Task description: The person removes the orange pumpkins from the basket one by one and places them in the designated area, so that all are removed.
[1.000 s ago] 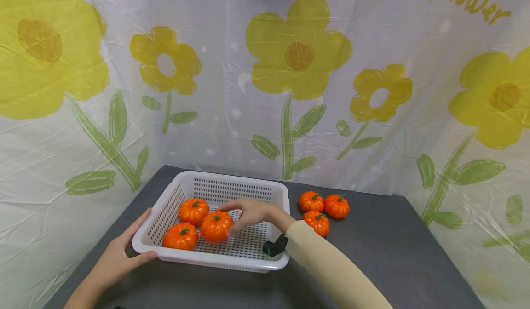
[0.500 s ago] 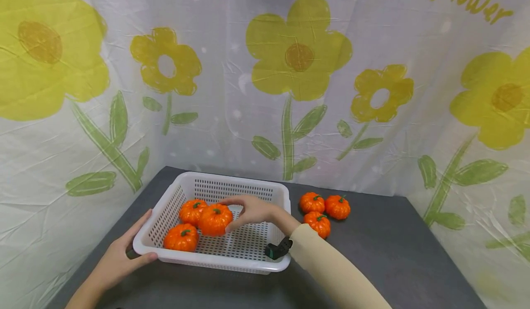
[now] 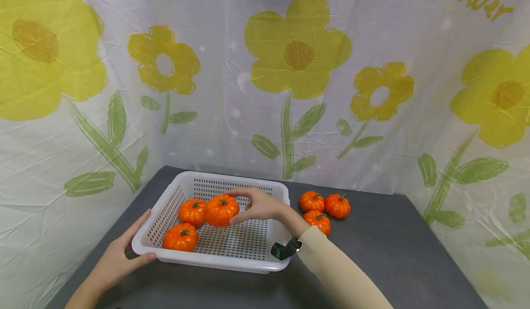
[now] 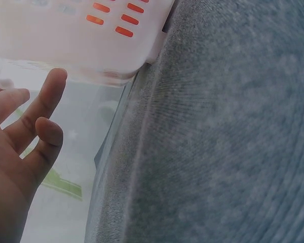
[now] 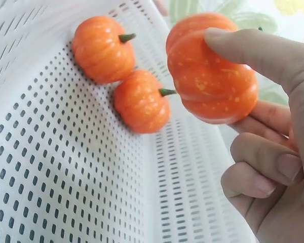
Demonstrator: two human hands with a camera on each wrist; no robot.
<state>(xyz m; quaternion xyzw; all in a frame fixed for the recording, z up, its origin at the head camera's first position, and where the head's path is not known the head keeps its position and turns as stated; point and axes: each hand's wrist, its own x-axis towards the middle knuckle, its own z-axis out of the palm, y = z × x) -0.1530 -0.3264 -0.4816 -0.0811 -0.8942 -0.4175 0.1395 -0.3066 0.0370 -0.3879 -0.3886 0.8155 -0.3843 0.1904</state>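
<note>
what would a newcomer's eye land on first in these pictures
Probably the big yellow flowers on the pale curtain behind the table. Next would likely be the orange pumpkin held in the right hand over the white basket, with two more pumpkins in the basket's left end. Three others sit clustered on the table to its right.

The right hand (image 3: 260,205) has lifted its pumpkin (image 3: 220,211) higher (edging slightly rightward, too), and more basket floor (image 3: 233,243) shows below the grip than a second ago.
</note>
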